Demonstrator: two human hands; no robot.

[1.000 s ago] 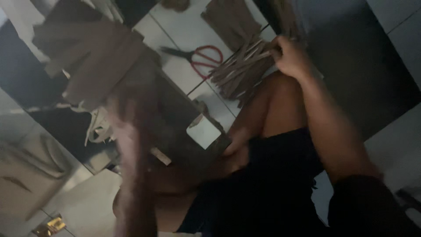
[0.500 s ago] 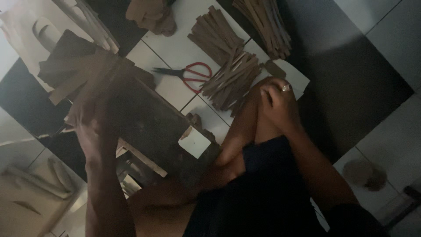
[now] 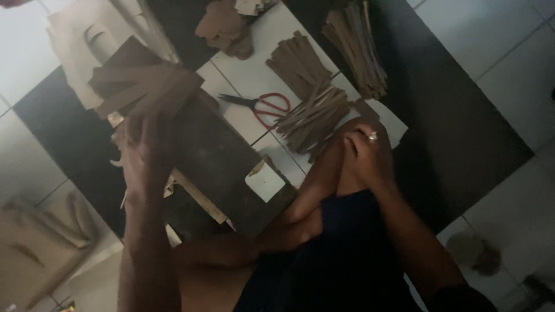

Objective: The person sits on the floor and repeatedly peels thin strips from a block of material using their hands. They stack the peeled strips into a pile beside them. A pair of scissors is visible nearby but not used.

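From the head camera, the left hand is raised over the tiled floor, its fingers clamped on a fan of brown cardboard strips. The right hand rests on the person's bent knee, fingers curled together and holding nothing. Red-handled scissors lie on the floor just beside a loose pile of strips, with more bundles beyond.

– What were the strips in the left hand made of?
– Matt brown paper or card, like the bundles. The scissors had dark metal blades and glossy red plastic handles. The floor tiles looked smooth, glazed.
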